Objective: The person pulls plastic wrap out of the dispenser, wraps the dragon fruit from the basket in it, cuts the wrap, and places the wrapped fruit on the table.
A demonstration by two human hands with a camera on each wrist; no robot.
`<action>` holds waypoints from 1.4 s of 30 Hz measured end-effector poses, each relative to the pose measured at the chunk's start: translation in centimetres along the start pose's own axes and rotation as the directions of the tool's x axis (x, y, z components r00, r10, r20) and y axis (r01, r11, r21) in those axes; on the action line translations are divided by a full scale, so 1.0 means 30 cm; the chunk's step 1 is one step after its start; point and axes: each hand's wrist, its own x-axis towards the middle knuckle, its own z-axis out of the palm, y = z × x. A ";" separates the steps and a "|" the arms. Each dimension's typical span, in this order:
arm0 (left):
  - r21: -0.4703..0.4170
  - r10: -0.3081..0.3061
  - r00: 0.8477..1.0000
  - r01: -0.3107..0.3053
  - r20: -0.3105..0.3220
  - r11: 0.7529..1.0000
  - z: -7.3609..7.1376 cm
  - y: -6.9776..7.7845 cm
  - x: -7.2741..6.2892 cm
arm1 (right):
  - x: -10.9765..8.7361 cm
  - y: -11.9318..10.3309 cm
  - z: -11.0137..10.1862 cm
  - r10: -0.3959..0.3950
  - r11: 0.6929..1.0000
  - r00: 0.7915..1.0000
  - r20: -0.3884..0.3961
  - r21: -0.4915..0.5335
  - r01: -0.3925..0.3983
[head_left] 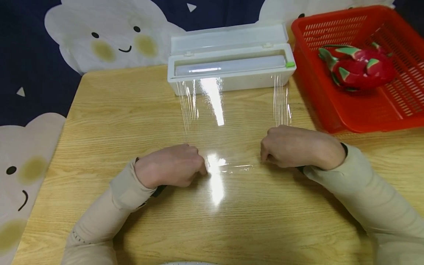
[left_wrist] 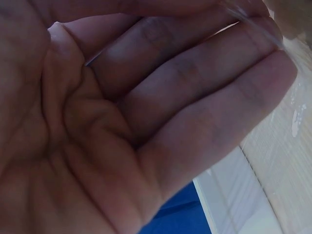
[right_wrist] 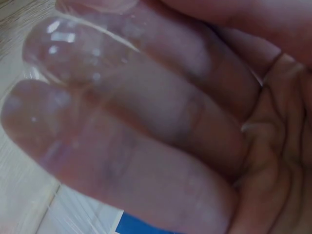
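A sheet of clear cling film [head_left: 213, 99] runs from a roll [head_left: 232, 66] inside a long white dispenser box [head_left: 288, 57] at the back of the table. Its near edge is held up between both hands, with wrinkles along the two sides. My left hand [head_left: 172, 165] pinches the left corner. The right corner is pinched by my right hand [head_left: 291, 147]. In the right wrist view, film lies over the fingertips [right_wrist: 63, 39]. The left wrist view shows the palm and bent fingers [left_wrist: 195, 92], with a strip of film at the tips.
The box's lid [head_left: 228, 38] stands open, and a green tab [head_left: 290, 64] sits at its right end. A red plastic basket [head_left: 314, 92] stands at the right, holding a dragon fruit [head_left: 364, 71]. A white rim [head_left: 188, 263] shows at the table's near edge.
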 end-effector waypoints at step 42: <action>0.030 0.065 0.998 -0.065 0.023 0.997 0.016 0.030 -0.002 | 0.012 -0.003 0.022 -0.117 0.993 0.992 0.043 0.027 0.116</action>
